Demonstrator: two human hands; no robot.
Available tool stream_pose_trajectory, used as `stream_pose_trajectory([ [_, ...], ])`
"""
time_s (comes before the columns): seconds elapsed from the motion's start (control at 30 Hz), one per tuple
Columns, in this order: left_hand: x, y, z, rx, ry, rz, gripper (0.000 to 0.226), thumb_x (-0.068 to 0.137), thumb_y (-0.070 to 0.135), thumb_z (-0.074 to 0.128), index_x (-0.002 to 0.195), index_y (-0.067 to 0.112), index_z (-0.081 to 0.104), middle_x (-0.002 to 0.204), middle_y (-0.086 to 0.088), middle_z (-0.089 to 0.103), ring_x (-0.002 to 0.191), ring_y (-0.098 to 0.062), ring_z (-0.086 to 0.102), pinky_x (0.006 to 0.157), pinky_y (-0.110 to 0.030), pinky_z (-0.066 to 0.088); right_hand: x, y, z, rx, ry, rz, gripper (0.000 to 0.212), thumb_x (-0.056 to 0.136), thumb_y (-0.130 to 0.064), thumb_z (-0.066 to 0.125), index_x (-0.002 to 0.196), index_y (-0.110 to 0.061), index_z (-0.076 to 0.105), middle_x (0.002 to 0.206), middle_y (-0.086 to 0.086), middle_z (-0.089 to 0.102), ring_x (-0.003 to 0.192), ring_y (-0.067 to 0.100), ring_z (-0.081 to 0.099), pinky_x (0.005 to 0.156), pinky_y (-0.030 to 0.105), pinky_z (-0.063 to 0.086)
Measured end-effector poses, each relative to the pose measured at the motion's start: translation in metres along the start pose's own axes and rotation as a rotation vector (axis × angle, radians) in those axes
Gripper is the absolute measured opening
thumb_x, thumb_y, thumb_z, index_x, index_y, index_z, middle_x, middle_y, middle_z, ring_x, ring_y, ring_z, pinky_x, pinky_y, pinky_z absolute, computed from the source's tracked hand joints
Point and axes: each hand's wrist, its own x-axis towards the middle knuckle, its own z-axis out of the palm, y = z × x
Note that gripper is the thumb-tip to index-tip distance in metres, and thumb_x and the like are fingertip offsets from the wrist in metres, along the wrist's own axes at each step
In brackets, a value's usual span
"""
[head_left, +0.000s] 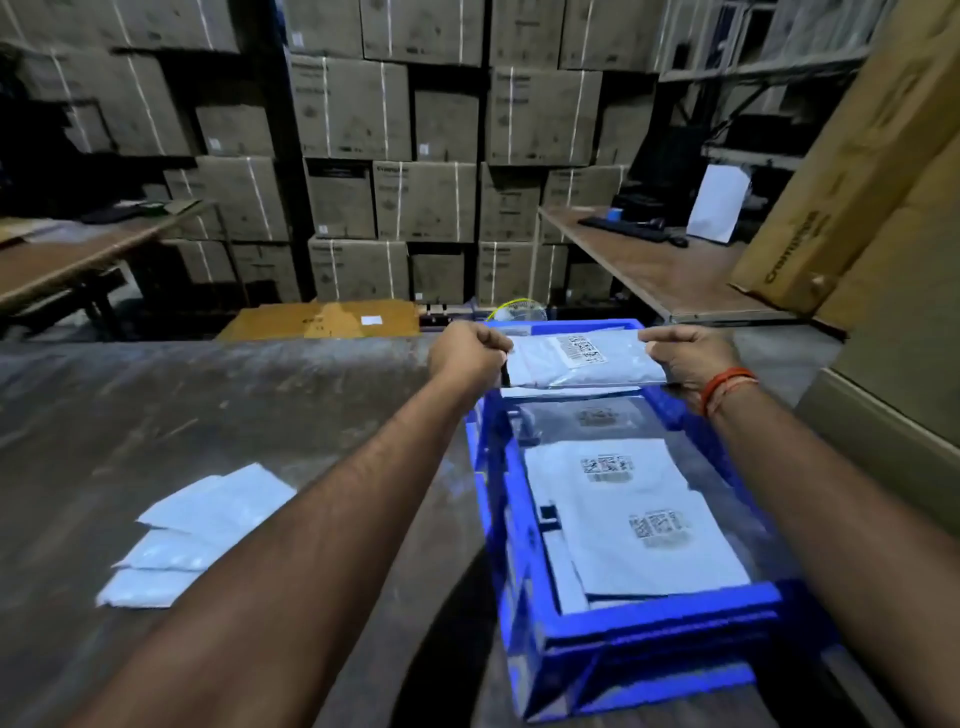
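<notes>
A grey plastic mailer parcel (576, 364) with a printed label is held flat over the far end of a blue plastic crate (654, 618). My left hand (467, 353) grips the parcel's left edge. My right hand (691, 358), with a red thread at the wrist, grips its right edge. Inside the crate lie several more grey labelled parcels (639, 525), stacked flat.
Three grey parcels (192, 540) lie overlapped on the worn table top (208, 405) at the left. Stacked cardboard boxes (426, 202) fill the back wall. Side tables stand left and right; the right one (660, 275) holds a keyboard. A big carton (852, 171) leans at the right.
</notes>
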Motion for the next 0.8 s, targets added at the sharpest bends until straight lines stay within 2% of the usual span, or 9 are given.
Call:
stream_pose_trajectory([
  [0.1,0.024,0.008,0.04,0.162,0.038,-0.046,0.03,0.088,0.0,0.057,0.074,0.024,0.07,0.079,0.001,0.073,0.061,-0.008,0.059,0.053,-0.018,0.039,0.043,0.015,-0.008,-0.092,0.021,0.011,0.021,0.085,0.009,0.06,0.094,-0.004,0.074,0.061,0.006,0.059,0.039,0.004,0.045,0.044,0.015,0.037],
  [0.2,0.05,0.006,0.062,0.256,0.061,-0.117,0.036,0.086,-0.005,0.051,0.074,0.024,0.07,0.091,-0.001,0.076,0.081,-0.016,0.067,0.063,-0.021,0.048,0.079,0.035,-0.005,-0.162,0.003,0.055,0.024,0.081,0.008,0.06,0.093,-0.005,0.078,0.065,0.009,0.063,0.058,0.02,0.052,0.06,0.027,0.043],
  [0.27,0.065,0.001,0.076,0.337,0.067,-0.117,0.035,0.087,-0.004,0.053,0.08,0.024,0.072,0.097,-0.001,0.076,0.089,-0.018,0.068,0.069,-0.023,0.051,0.105,0.051,0.0,-0.216,-0.028,0.071,0.026,0.079,0.007,0.061,0.081,-0.014,0.077,0.07,0.012,0.067,0.066,0.023,0.055,0.068,0.033,0.047],
  [0.33,0.078,-0.004,0.084,0.432,0.069,-0.099,0.029,0.089,-0.001,0.06,0.088,0.024,0.075,0.103,-0.001,0.075,0.097,-0.019,0.068,0.071,-0.023,0.051,0.122,0.062,0.007,-0.289,-0.04,0.072,0.027,0.079,0.004,0.062,0.078,-0.018,0.076,0.074,0.011,0.069,0.064,0.02,0.056,0.068,0.03,0.048],
  [0.43,0.093,-0.008,0.091,0.561,0.05,-0.056,0.03,0.091,-0.003,0.059,0.101,0.02,0.076,0.108,-0.004,0.074,0.1,-0.022,0.068,0.082,-0.032,0.058,0.132,0.061,0.02,-0.384,-0.048,0.027,0.027,0.084,0.0,0.058,0.091,-0.015,0.079,0.078,0.006,0.07,0.063,0.017,0.057,0.064,0.021,0.047],
  [0.53,0.099,-0.009,0.096,0.684,-0.018,-0.007,0.032,0.089,0.001,0.055,0.109,0.019,0.074,0.112,-0.006,0.073,0.105,-0.025,0.067,0.091,-0.035,0.056,0.136,0.067,0.029,-0.501,-0.069,-0.007,0.027,0.088,0.001,0.056,0.1,-0.011,0.078,0.096,0.008,0.073,0.091,0.023,0.066,0.072,0.013,0.046],
  [0.63,0.097,-0.008,0.093,0.75,-0.018,0.06,0.032,0.086,0.004,0.057,0.111,0.016,0.074,0.114,-0.007,0.069,0.105,-0.028,0.066,0.092,-0.037,0.057,0.133,0.067,0.034,-0.676,-0.065,-0.067,0.026,0.087,-0.005,0.06,0.104,-0.016,0.078,0.11,0.012,0.074,0.11,0.029,0.065,0.095,0.026,0.047],
  [0.73,0.093,-0.008,0.073,0.726,0.061,0.123,0.029,0.089,0.009,0.063,0.115,0.018,0.073,0.129,-0.01,0.06,0.117,-0.03,0.06,0.098,-0.037,0.052,0.126,0.049,0.042,-0.729,-0.068,-0.136,0.026,0.087,-0.009,0.059,0.103,-0.019,0.077,0.11,0.012,0.074,0.108,0.031,0.065,0.094,0.029,0.048],
  [0.8,0.089,-0.011,0.05,0.704,0.087,0.156,0.029,0.089,0.014,0.064,0.115,0.02,0.073,0.129,-0.007,0.059,0.12,-0.027,0.058,0.097,-0.034,0.048,0.114,0.029,0.054,-0.732,-0.094,-0.222,0.026,0.086,-0.01,0.06,0.102,-0.02,0.078,0.108,0.01,0.074,0.105,0.03,0.067,0.091,0.027,0.048],
])
